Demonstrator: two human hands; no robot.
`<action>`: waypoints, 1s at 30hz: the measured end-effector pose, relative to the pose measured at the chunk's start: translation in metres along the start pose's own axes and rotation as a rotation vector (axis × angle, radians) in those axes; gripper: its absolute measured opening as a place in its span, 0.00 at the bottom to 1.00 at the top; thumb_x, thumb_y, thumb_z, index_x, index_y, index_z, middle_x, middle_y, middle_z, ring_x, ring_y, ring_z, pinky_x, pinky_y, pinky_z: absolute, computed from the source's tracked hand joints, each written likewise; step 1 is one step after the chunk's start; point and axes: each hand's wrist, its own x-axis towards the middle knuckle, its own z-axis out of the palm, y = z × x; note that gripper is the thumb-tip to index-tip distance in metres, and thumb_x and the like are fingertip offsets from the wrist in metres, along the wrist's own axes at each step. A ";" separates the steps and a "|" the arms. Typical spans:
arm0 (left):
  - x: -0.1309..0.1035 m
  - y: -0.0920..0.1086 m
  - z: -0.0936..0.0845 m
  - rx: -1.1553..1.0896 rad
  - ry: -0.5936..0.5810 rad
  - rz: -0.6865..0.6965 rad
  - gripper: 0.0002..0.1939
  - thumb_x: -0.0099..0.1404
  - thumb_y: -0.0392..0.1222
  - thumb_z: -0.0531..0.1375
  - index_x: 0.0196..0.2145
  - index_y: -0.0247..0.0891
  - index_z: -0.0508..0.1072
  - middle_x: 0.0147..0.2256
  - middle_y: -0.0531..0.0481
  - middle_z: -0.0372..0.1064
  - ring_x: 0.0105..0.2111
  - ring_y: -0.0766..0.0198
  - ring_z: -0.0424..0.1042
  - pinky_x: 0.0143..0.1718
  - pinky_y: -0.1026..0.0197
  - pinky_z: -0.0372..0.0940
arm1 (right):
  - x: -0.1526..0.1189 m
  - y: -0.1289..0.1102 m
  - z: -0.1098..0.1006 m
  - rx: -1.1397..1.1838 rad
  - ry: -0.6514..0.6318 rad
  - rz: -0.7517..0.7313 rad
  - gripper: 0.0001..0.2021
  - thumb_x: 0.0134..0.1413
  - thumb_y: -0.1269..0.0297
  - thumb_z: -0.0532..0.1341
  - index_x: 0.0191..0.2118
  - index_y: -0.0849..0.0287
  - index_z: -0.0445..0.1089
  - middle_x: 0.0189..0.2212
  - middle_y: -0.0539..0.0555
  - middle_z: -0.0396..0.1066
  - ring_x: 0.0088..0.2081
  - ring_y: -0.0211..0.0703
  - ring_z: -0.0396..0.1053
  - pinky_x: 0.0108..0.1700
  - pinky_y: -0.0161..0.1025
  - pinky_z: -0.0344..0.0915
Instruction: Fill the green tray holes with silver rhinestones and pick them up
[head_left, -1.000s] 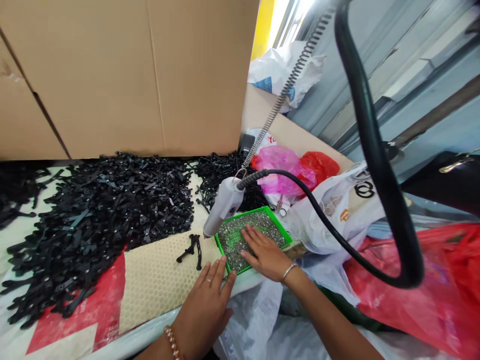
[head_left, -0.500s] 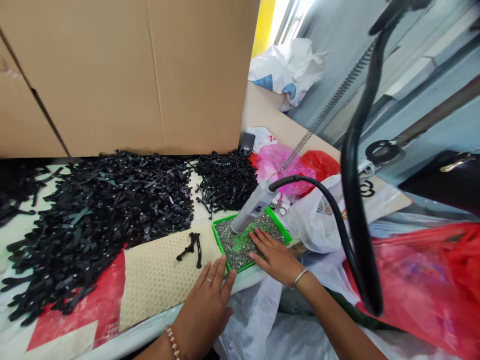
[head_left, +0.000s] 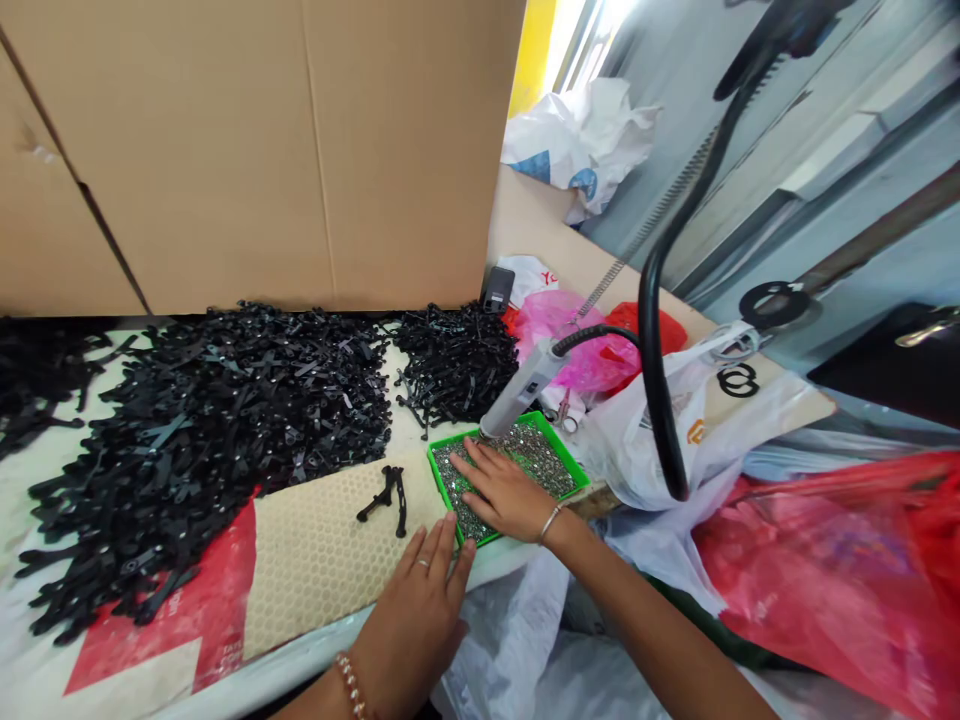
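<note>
Black pieces (head_left: 240, 400) heap behind a dimpled beige mat (head_left: 315, 570), right of which a green tray (head_left: 568, 452) has the left hand (head_left: 412, 615), fingers extended, thumb apart, at its near-left corner, and the right hand (head_left: 504, 495), fingers spread beside a hanging grey tool (head_left: 521, 390), over tiny metal parts (head_left: 553, 468) inside.

The tray (head_left: 561, 448) is showing smooth green plastic around shiny, metallic-looking bits (head_left: 544, 462), while a pad (head_left: 322, 565) at eight o'clock from it is wearing a matt honeycomb texture. Between nine and ten, black parts (head_left: 247, 400) are glinting softly; at ten, a board (head_left: 187, 150) is showing matt cardboard; at one, a pink bag (head_left: 544, 315) is displaying thin, creased, glossy plastic.
</note>
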 end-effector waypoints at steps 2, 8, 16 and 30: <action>0.000 0.000 0.001 0.003 -0.004 -0.002 0.36 0.57 0.48 0.67 0.59 0.32 0.62 0.60 0.27 0.49 0.60 0.44 0.53 0.57 0.44 0.58 | 0.002 -0.004 0.000 -0.012 0.050 -0.070 0.25 0.63 0.62 0.51 0.64 0.61 0.53 0.64 0.64 0.50 0.62 0.53 0.51 0.62 0.52 0.52; -0.001 0.000 -0.002 0.001 -0.032 0.011 0.34 0.60 0.48 0.65 0.60 0.32 0.61 0.61 0.26 0.46 0.60 0.44 0.51 0.58 0.43 0.57 | -0.026 -0.008 -0.014 0.031 0.035 -0.192 0.19 0.63 0.65 0.50 0.58 0.58 0.61 0.58 0.59 0.60 0.56 0.50 0.58 0.58 0.51 0.56; 0.004 -0.001 -0.013 0.007 -0.157 -0.005 0.34 0.60 0.42 0.64 0.61 0.31 0.59 0.61 0.27 0.43 0.61 0.45 0.48 0.59 0.44 0.54 | -0.027 -0.005 -0.012 0.299 -0.034 -0.289 0.13 0.52 0.78 0.50 0.38 0.61 0.69 0.33 0.54 0.67 0.38 0.42 0.64 0.44 0.40 0.63; 0.005 -0.005 -0.016 -0.011 -0.093 -0.021 0.29 0.62 0.46 0.62 0.59 0.37 0.63 0.61 0.33 0.50 0.61 0.46 0.52 0.59 0.39 0.54 | 0.007 -0.008 -0.017 0.080 0.050 -0.180 0.19 0.52 0.79 0.52 0.49 0.62 0.68 0.44 0.59 0.67 0.44 0.47 0.65 0.49 0.45 0.63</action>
